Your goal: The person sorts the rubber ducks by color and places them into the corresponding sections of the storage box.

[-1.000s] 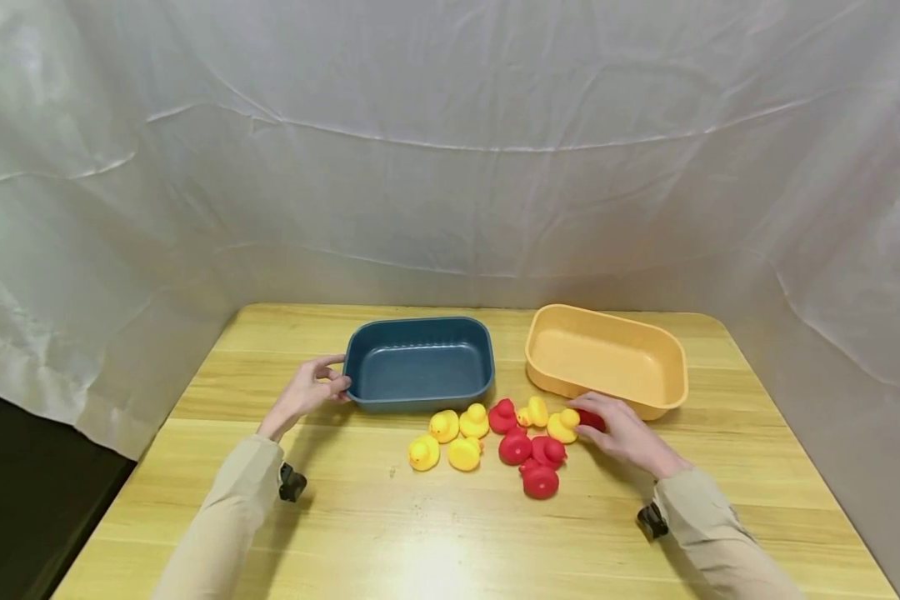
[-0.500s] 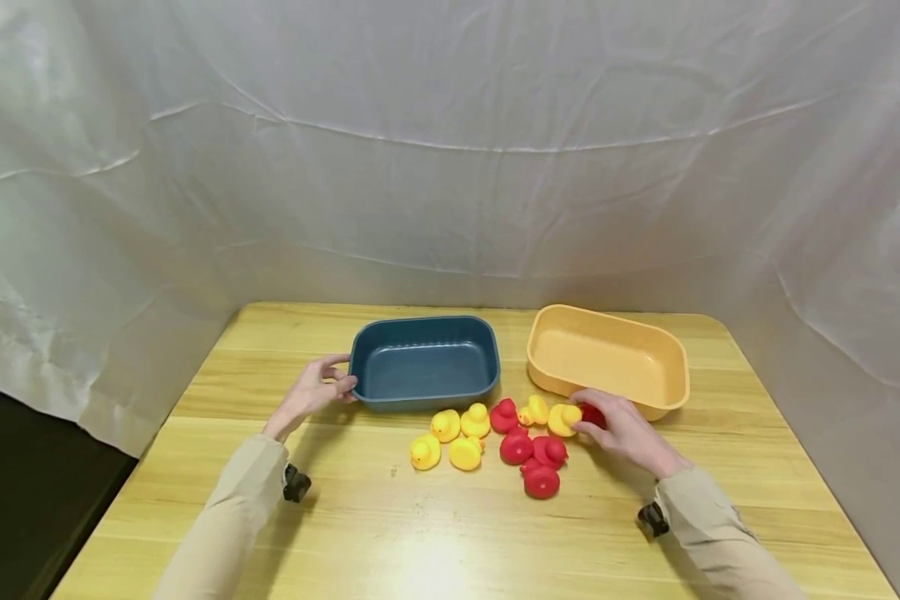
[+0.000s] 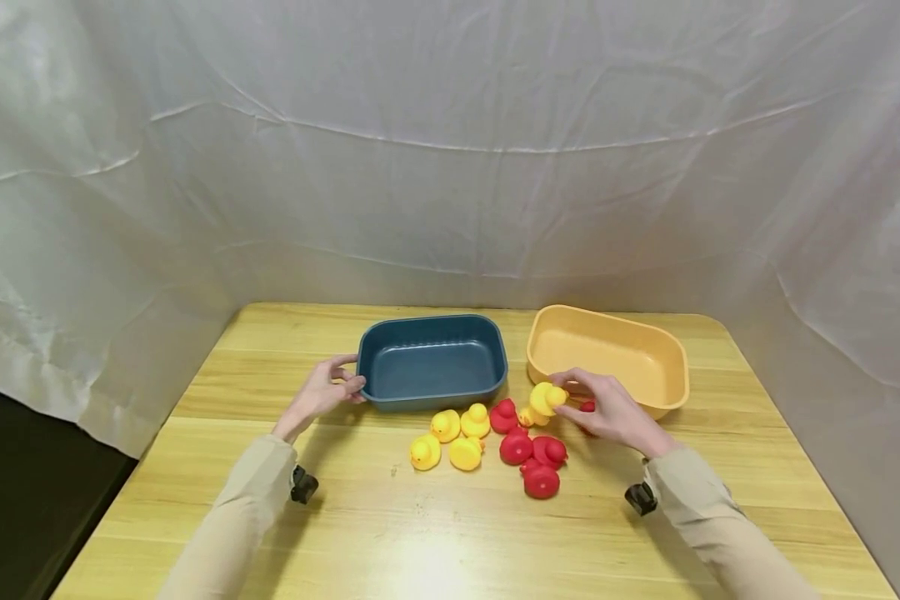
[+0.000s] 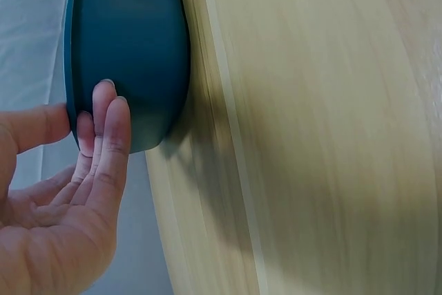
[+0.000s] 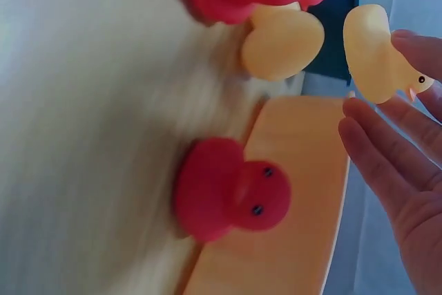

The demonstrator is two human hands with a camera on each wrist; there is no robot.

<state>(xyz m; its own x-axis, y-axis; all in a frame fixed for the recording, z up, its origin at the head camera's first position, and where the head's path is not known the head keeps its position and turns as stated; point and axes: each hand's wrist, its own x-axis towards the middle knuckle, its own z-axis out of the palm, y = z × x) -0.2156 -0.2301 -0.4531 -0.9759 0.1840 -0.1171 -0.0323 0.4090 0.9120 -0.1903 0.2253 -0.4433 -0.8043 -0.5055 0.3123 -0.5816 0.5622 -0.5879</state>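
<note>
Right forearm slants in from the near right. Right hand [image 3: 606, 407], thumb and fingertips pinching 1 yellow rubber duck [image 3: 544, 398], lifted off the worktop [image 3: 345, 542] near the orange bin's [image 3: 600, 350] near left corner. 1 red duck [image 5: 221, 188] below, beside that bin. Left hand [image 3: 321, 392], arm extended, grips the navy bin's [image 3: 432, 402] left end, fingers against its outer wall.
</note>
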